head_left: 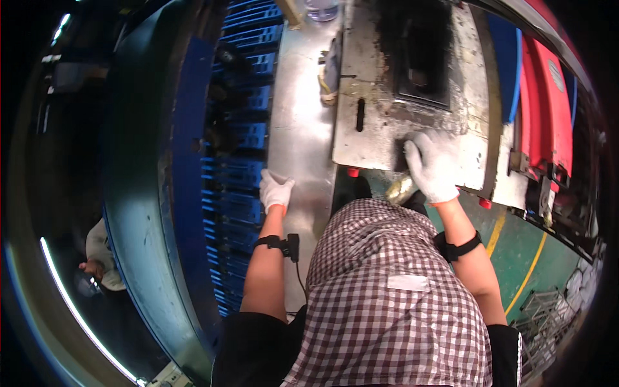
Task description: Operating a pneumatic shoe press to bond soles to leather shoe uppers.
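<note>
My left hand [276, 191], in a white glove, is at the left edge of a bare metal bench [300, 129]. Its thumb stands apart from the fingers, and I see nothing held. At the front edge of a worn, stained machine table [371, 146] is my right hand [433, 166], gloved the same way, back up and fingers curled under. A dark patch shows beside its thumb; whatever the fingers close on is hidden. Just below that hand is a crumpled yellowish thing [400, 188], its kind unclear. A dark rectangular recess [422, 87] sits farther back in the table.
Blue slatted racks [255, 135] run along the bench's left side. At the bench's back lies a dark and yellowish bundle [331, 74], near a clear container [321, 9]. A red machine part [548, 103] stands right. Another person [100, 261] is far left, beyond a blue-green beam [138, 193].
</note>
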Tool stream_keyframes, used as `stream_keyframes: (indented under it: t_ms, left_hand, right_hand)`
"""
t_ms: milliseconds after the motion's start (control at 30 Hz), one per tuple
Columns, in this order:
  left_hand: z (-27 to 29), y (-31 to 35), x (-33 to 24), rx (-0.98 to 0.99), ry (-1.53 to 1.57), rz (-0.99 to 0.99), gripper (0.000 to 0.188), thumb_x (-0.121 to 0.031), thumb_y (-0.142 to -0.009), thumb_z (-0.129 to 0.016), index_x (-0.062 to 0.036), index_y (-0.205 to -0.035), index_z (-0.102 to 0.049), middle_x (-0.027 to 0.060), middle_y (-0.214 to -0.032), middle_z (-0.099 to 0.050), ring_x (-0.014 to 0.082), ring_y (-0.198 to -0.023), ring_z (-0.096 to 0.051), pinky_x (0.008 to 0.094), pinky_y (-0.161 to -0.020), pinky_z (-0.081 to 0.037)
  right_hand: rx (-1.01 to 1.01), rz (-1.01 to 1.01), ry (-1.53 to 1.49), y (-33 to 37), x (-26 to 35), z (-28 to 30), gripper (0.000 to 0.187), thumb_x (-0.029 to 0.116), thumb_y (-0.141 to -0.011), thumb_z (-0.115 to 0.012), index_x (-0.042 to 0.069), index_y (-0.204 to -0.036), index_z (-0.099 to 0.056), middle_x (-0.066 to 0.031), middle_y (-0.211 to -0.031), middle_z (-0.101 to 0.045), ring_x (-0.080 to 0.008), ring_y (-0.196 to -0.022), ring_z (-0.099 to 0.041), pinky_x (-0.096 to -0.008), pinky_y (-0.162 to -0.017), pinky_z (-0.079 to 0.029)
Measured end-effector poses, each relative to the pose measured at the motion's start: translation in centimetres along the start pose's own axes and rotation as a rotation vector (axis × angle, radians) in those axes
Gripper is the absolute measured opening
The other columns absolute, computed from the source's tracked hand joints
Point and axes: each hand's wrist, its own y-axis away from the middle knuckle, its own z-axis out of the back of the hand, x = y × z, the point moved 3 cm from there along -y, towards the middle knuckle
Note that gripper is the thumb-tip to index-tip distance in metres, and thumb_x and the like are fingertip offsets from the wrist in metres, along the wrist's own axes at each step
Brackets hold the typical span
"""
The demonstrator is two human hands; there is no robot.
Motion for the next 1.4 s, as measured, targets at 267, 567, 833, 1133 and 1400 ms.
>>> stream_keyframes:
  t_ms: [267,567,833,1133,1400]
  left_hand:
    - [1.1,-0.2,0.4,0.170,-0.057,0.110,0.117,-0.050,-0.078,-0.087,-0.0100,-0.167,-0.022,0.0299,-0.159,-0.042,0.0450,-0.145,-0.046,0.0480,-0.120,-0.040]
    - [0.9,0.0,0.3,0.182,-0.067,0.122,0.116,-0.050,-0.079,-0.086,-0.0100,-0.167,-0.021,0.0289,-0.161,-0.041,0.0445,-0.146,-0.045,0.0475,-0.121,-0.040]
    - [0.2,-1.1,0.0,0.110,-0.003,0.000,0.113,-0.045,-0.075,-0.089,-0.0075,-0.162,-0.028,0.0303,-0.149,-0.052,0.0449,-0.139,-0.052,0.0485,-0.116,-0.044]
    - [-1.4,-2.3,3.1,0.073,0.017,-0.019,0.113,-0.040,-0.067,-0.095,-0.0072,-0.157,-0.035,0.0263,-0.152,-0.052,0.0432,-0.140,-0.051,0.0492,-0.118,-0.044]
    - [-0.9,-2.3,2.4,0.131,-0.020,0.087,0.122,-0.042,-0.067,-0.096,-0.0117,-0.163,-0.027,0.0271,-0.155,-0.047,0.0422,-0.141,-0.051,0.0495,-0.116,-0.046]
  right_hand:
    - [-0.032,0.049,-0.017,0.1,-0.2,-0.3,0.013,0.024,-0.089,-0.070,0.011,-0.089,-0.071,-0.0103,-0.090,-0.069,-0.0319,-0.088,-0.065,-0.0471,-0.080,-0.051]
    - [-0.050,0.048,-0.016,0.3,-0.3,-0.1,0.012,0.023,-0.089,-0.070,0.011,-0.089,-0.071,-0.0094,-0.089,-0.069,-0.0322,-0.087,-0.065,-0.0468,-0.081,-0.051]
    - [-0.098,0.053,-0.005,-0.2,-0.8,-0.3,0.014,0.024,-0.088,-0.069,0.010,-0.086,-0.067,-0.0113,-0.086,-0.065,-0.0335,-0.085,-0.063,-0.0473,-0.078,-0.050]
    - [-0.106,0.064,-0.085,0.4,-0.6,0.4,0.021,0.025,-0.088,-0.066,0.010,-0.074,-0.062,-0.0110,-0.075,-0.062,-0.0336,-0.077,-0.063,-0.0491,-0.074,-0.050]
    - [-0.093,0.036,-0.077,0.9,-0.6,1.4,0.022,0.026,-0.089,-0.065,0.009,-0.074,-0.063,-0.0123,-0.077,-0.065,-0.0349,-0.077,-0.065,-0.0495,-0.075,-0.051]
